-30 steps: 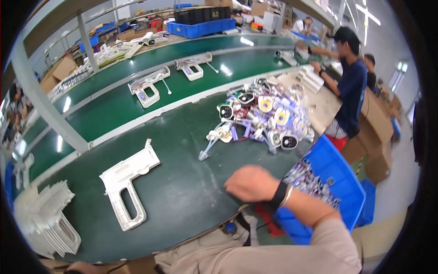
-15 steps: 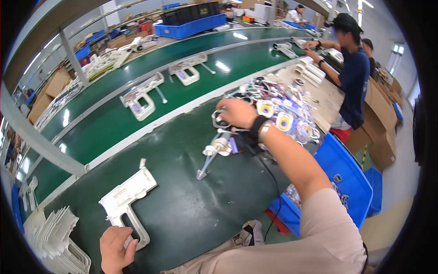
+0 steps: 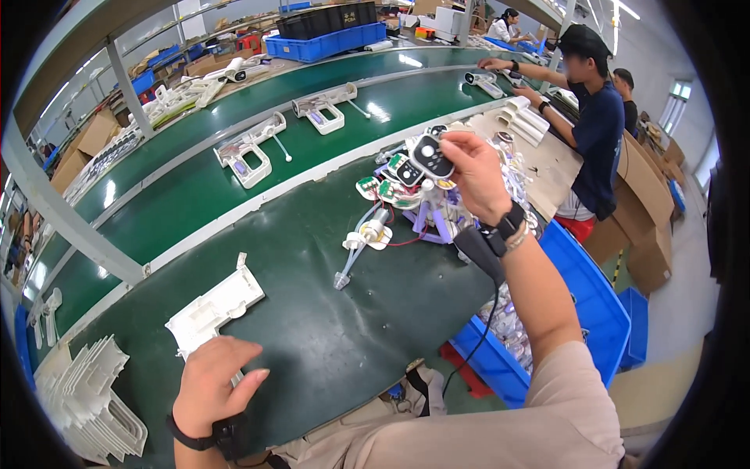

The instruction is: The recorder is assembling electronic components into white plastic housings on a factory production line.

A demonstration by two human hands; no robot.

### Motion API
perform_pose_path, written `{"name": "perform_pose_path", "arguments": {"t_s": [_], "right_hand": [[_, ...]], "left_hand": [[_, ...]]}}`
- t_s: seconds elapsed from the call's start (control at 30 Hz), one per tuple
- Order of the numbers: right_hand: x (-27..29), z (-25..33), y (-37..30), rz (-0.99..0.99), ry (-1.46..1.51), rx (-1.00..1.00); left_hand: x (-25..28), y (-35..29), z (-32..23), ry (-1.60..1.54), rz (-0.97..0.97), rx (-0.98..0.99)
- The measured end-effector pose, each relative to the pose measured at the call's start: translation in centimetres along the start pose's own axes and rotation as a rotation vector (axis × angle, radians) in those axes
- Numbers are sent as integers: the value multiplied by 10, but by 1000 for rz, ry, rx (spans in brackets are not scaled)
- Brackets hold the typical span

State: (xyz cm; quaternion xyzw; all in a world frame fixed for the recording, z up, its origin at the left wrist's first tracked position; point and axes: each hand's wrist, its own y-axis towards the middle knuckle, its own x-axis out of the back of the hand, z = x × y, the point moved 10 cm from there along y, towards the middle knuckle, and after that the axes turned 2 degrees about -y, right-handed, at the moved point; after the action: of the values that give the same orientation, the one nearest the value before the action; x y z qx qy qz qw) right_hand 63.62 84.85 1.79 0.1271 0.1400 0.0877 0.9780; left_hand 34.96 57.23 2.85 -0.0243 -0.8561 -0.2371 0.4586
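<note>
My right hand [image 3: 478, 172] pinches a small rounded panel [image 3: 432, 156], black with a white rim, and lifts it over a heap of wired parts. More black panels [image 3: 407, 172], small green circuit boards [image 3: 388, 190] and purple cylinders [image 3: 431, 223] lie tangled just below it. A part with clear tubing [image 3: 367, 237] rests on the dark green bench, left of the heap. My left hand [image 3: 223, 383], fingers apart, hovers over the handle end of an open white plastic housing [image 3: 215, 309] and hides part of it. Whether it touches the housing I cannot tell.
Nested white housings [image 3: 92, 399] stand at the near left. Beyond the bench, a green conveyor [image 3: 187, 207] carries partly fitted housings [image 3: 254, 148]. A blue bin [image 3: 582, 289] with parts stands right. A co-worker [image 3: 598, 117] stands farther right. A black cable [image 3: 478, 344] hangs from my right wrist.
My right hand has risen and moved right, bringing up the black panel. The heap's near side has shifted, exposing circuit boards and purple cylinders. My left hand has moved up and opened wider.
</note>
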Motion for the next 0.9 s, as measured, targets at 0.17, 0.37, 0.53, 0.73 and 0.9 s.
{"name": "perform_pose_path", "arguments": {"t_s": [0.17,0.37,0.53,0.73,0.9], "right_hand": [[-15,-20,-5,66,-89,-49],[-29,-48,-24,285,-360,17],[-66,-58,-107,637,-925,54],[-43,-45,-110,668,-874,131],[-48,-27,-35,475,-1228,545]], "left_hand": [[-16,48,-13,-12,31,-96],[-73,139,-36,25,68,-208],[-152,138,-24,8,206,-316],[-214,118,-21,-101,295,-233],[-211,124,-27,-134,200,-246]]}}
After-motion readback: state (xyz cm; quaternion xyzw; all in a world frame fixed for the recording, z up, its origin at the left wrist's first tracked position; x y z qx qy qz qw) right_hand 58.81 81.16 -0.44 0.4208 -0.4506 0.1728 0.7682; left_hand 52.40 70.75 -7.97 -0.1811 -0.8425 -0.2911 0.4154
